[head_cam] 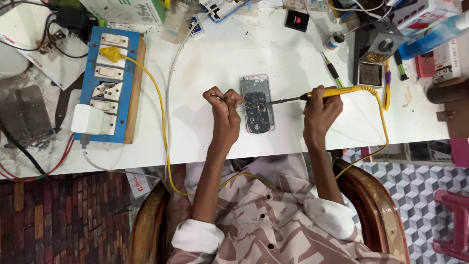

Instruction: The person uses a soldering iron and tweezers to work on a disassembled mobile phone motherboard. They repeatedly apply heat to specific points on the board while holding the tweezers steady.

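Observation:
An opened phone (pixel 256 103) with its back removed lies on the white table (pixel 220 54) between my hands. My right hand (pixel 320 108) grips a yellow soldering iron (pixel 328 93), its dark tip resting on the phone's circuit board. My left hand (pixel 224 105) is closed on thin metal tweezers (pixel 233 101) whose points reach the board from the left, close to the iron's tip.
A blue switch and socket board (pixel 108 83) with a yellow plug and a white adapter sits at the left. The iron's yellow cord (pixel 382 122) loops off the table's front edge. A soldering stand (pixel 376 49), screwdrivers (pixel 333 71) and boxes crowd the back right.

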A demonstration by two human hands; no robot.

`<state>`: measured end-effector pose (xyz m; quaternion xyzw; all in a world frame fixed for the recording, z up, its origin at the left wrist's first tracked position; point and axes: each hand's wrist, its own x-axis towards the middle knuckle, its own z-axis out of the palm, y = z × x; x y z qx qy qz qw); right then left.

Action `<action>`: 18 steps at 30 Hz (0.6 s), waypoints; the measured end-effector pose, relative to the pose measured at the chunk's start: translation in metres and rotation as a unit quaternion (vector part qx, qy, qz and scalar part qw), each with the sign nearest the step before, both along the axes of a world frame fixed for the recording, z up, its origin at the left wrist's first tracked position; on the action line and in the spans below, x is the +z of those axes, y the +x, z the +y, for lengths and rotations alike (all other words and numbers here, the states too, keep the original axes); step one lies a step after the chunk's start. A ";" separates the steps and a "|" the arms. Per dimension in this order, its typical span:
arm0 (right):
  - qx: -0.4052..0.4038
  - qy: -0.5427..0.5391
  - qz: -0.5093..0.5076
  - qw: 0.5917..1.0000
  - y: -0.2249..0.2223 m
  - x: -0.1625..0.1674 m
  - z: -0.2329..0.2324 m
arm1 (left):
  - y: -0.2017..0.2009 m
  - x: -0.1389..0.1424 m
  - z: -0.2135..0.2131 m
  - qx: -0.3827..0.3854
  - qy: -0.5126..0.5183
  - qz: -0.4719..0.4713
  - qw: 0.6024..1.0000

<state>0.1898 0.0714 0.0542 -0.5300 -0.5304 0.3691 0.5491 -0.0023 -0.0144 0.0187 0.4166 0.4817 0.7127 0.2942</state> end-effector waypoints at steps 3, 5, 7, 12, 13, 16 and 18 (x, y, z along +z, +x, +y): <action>0.004 0.007 0.048 0.999 0.003 -0.010 0.001 | 0.001 0.000 0.000 -0.005 -0.001 -0.015 1.000; -0.012 -0.040 0.082 0.996 0.007 -0.017 -0.001 | 0.001 0.000 0.001 0.006 -0.007 0.003 1.000; -0.022 -0.059 0.113 0.992 0.010 -0.022 -0.003 | 0.001 -0.001 0.003 0.005 -0.009 -0.002 1.000; -0.025 -0.090 0.202 0.975 0.020 -0.029 -0.013 | 0.000 -0.003 0.001 -0.008 -0.005 -0.018 1.000; -0.043 -0.109 0.211 0.970 0.023 -0.029 -0.015 | 0.000 -0.003 0.001 -0.005 -0.011 -0.022 1.000; -0.070 -0.131 0.224 0.963 0.029 -0.027 -0.020 | 0.000 -0.001 -0.001 -0.002 -0.016 -0.033 0.999; -0.046 -0.106 0.214 0.970 0.033 -0.028 -0.028 | -0.001 0.000 -0.002 -0.004 -0.009 -0.036 0.999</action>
